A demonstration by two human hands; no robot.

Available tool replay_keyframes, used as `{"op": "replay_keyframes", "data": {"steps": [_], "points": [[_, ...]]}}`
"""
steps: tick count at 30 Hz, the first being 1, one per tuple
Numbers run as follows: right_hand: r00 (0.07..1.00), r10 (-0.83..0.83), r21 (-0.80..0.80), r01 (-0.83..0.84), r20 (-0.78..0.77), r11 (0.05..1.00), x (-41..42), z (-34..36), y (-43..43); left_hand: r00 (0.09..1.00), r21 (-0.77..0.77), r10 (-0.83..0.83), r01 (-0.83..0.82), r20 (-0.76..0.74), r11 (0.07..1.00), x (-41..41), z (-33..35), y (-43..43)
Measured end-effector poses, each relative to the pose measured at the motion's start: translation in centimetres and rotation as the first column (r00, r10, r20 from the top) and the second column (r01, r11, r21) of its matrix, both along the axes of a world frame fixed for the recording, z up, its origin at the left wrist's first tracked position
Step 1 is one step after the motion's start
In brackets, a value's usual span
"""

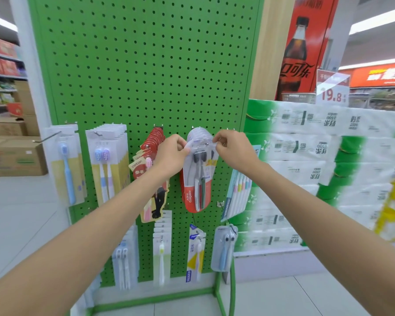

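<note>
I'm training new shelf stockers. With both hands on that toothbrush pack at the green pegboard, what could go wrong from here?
1. The left hand and right hand pinch only the thin top edge of the toothbrush pack, so it may slip and drop.
2. Behind it hang similar packs, tightly crowded; one could be dragged off.
3. The left hand is close to the red packs and might knock them.

On the green perforated metal pegboard (146, 65), the clear plastic toothbrush pack (198, 179) hangs just right of the red card packs (154, 139).
</note>
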State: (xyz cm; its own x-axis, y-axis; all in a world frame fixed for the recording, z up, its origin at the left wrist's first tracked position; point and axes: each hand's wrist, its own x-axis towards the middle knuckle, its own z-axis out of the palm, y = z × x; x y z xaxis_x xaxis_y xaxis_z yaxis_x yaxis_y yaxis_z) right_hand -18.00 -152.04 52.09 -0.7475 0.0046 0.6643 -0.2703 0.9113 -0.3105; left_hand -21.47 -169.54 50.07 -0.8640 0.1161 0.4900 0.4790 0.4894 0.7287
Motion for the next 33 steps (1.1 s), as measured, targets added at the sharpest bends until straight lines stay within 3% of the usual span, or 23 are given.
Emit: {"op": "replay_keyframes", "data": {"steps": [8, 11, 15, 25, 28, 33], "points": [[0.990, 0.034, -0.039, -0.039, -0.134, 0.998, 1.9, -4.2, -3.8, 0.999, 0.082, -0.032, 0.032, -0.004, 0.996, 2.9, -1.3, -2.4], [0.996, 0.081, -0.206, -0.087, -0.037, 0.975, 3.3, -6.2, -5.2, 0.988, 0.160, -0.117, 0.100, 0.100, 0.982, 4.0, -2.6, -3.0], [0.975, 0.198, -0.487, -0.124, 0.103, 0.864, 4.4, -9.7, -6.4, 0.951, 0.272, -0.209, 0.144, 0.227, 0.951, 5.2, -6.3, -3.7], [0.968, 0.208, -0.651, -0.066, 0.143, 0.756, 2.7, -21.6, -7.1, 0.871, 0.364, -0.292, 0.143, 0.395, 0.920, 4.0, -19.4, -3.6], [0.961, 0.214, -0.687, -0.035, 0.177, 0.726, 2.5, -22.9, -7.1, 0.851, 0.376, -0.303, 0.136, 0.430, 0.917, 3.4, -21.1, -3.8], [0.922, 0.290, -0.805, 0.036, 0.255, 0.592, 2.9, -24.0, -6.8, 0.829, 0.444, -0.282, 0.046, 0.483, 0.895, 3.0, -21.7, -3.9]]}}
